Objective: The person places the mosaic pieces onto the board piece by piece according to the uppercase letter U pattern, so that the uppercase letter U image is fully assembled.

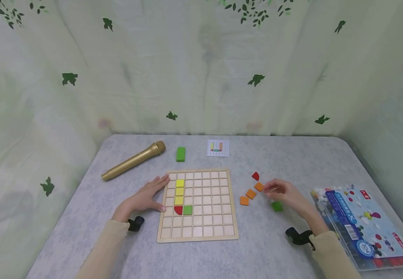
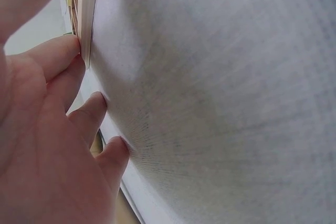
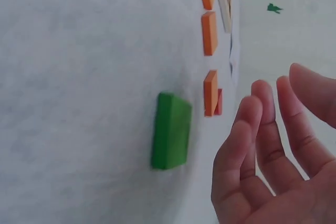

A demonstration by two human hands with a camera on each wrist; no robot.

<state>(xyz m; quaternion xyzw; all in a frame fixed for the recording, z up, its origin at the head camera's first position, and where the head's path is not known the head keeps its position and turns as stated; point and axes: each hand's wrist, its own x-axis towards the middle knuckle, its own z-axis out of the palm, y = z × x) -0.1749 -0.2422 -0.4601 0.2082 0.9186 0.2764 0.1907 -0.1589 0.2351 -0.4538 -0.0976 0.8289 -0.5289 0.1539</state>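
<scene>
A wooden grid board (image 1: pixel 208 220) lies on the table. My left hand (image 1: pixel 147 197) rests at its left edge with fingers spread; in the left wrist view, fingertips touch its side. On the board, three yellow squares (image 1: pixel 179 191) form a column above a red quarter-circle (image 1: pixel 178 210), with a green square (image 1: pixel 187 210) to its right. Right of the board, my right hand (image 1: pixel 285 193) hovers with loosely bent fingers, nothing visible between them in the right wrist view. Beside it lie three orange squares (image 1: pixel 251 194), another red quarter-circle (image 1: pixel 255 176) and a green block (image 3: pixel 172 132).
Behind the board are a green block (image 1: pixel 180 154) and a small pattern card (image 1: pixel 218 148) showing a U shape. A gold microphone (image 1: pixel 135 161) lies back left. At the right, a clear box (image 1: pixel 372 224) with a printed blue-and-white cover holds coloured parts. A leaf-patterned curtain (image 1: pixel 201 77) hangs behind.
</scene>
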